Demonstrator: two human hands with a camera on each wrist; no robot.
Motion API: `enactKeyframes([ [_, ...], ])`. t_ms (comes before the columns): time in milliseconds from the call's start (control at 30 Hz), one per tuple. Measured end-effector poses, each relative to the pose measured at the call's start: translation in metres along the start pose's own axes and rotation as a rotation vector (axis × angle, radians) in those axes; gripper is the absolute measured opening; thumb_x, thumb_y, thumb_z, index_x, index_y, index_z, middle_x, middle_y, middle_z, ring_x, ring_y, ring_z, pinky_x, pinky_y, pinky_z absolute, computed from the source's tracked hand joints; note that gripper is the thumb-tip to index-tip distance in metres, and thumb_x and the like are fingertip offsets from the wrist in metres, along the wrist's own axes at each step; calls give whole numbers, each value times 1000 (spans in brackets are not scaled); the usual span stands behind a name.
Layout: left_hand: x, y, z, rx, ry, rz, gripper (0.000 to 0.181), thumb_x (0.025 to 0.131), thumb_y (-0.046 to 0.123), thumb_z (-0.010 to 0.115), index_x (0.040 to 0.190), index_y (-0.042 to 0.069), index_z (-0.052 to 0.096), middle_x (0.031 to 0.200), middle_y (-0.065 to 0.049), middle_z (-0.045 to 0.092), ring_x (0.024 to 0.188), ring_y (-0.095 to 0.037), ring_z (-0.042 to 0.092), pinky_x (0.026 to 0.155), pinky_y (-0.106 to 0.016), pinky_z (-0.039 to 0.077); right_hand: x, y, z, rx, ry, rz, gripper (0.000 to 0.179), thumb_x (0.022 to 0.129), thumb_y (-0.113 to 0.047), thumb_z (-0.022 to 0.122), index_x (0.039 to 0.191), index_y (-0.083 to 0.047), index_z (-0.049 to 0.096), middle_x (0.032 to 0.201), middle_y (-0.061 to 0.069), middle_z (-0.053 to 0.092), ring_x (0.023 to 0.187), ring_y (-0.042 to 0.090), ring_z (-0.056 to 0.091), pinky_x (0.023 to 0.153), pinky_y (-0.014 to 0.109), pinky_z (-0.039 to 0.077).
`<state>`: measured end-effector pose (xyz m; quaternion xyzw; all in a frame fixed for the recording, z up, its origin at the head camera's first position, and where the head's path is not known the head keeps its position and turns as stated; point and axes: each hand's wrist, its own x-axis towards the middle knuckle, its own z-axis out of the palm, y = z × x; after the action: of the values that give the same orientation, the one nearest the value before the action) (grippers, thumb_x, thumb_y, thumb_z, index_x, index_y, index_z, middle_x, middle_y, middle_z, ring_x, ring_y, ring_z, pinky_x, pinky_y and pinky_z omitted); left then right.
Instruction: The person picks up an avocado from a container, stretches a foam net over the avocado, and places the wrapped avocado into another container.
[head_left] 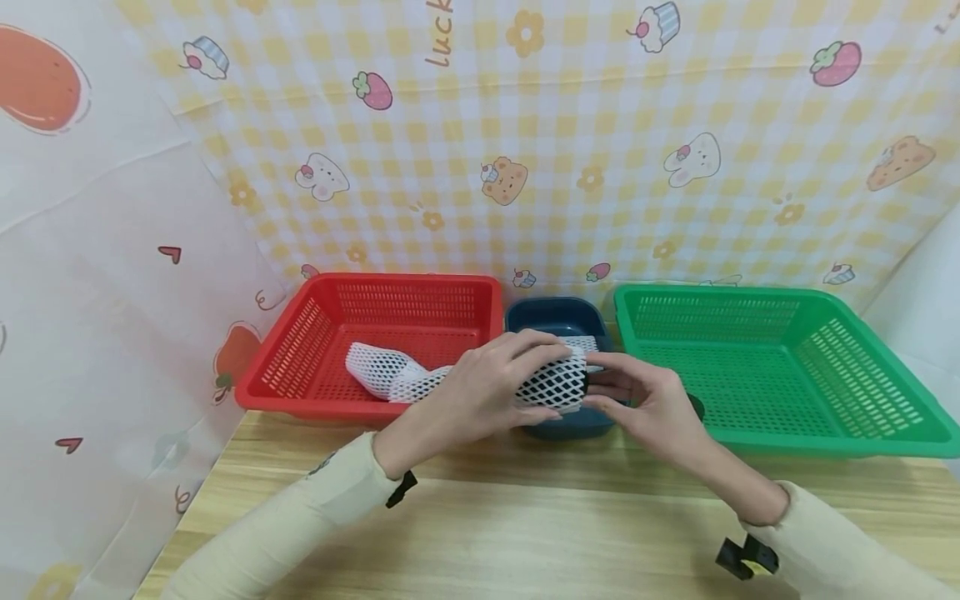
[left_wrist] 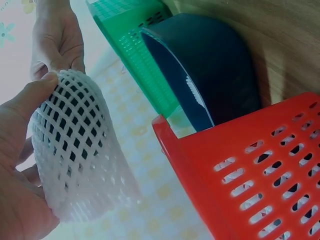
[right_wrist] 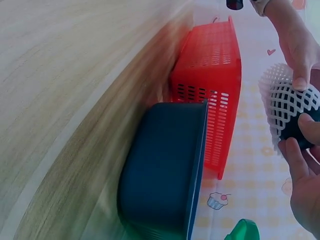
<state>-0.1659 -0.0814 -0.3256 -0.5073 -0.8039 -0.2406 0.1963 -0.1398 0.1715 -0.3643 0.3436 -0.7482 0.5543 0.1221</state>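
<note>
Above the dark blue bin, a white foam net sleeve is held between both hands. My left hand grips the sleeve from the left, thumb below and fingers over the top. Inside it sits a dark, rounded object, its bare end poking out on the right; the net covers the rest. With thumb and fingers, my right hand pinches that bare end at the sleeve's mouth. In the left wrist view the sleeve stretches round the dark object and hangs loose at its far end.
The red basket at left holds white foam net sleeves. Another white net piece shows in the blue bin. A green basket stands at right, with a dark green object partly hidden behind my right wrist. All stand on a wooden table.
</note>
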Motion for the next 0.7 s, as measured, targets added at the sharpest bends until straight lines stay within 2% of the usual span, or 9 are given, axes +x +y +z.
enactKeyframes([
  [167, 0, 0, 1, -42, 21, 3, 69, 76, 31, 92, 134, 8, 62, 133, -6, 58, 116, -18, 56, 88, -24, 52, 0, 1, -1, 69, -1, 87, 56, 78, 27, 71, 130, 9, 61, 119, 26, 65, 99, 20, 72, 79, 36, 57],
  [367, 1, 0, 2, -51, 19, 0, 68, 77, 32, 91, 134, 8, 61, 133, -6, 58, 116, -18, 55, 90, -23, 51, 2, 2, 1, 86, -10, 125, 51, 80, 26, 69, 127, 12, 60, 120, 28, 62, 100, 18, 71, 80, 36, 57],
  [700, 0, 0, 2, -42, 18, -5, 67, 77, 31, 91, 133, 9, 63, 133, -6, 59, 116, -18, 55, 88, -25, 52, 9, 1, 10, 35, -21, 40, 47, 79, 31, 66, 123, 16, 61, 116, 31, 63, 104, 10, 68, 81, 30, 56],
])
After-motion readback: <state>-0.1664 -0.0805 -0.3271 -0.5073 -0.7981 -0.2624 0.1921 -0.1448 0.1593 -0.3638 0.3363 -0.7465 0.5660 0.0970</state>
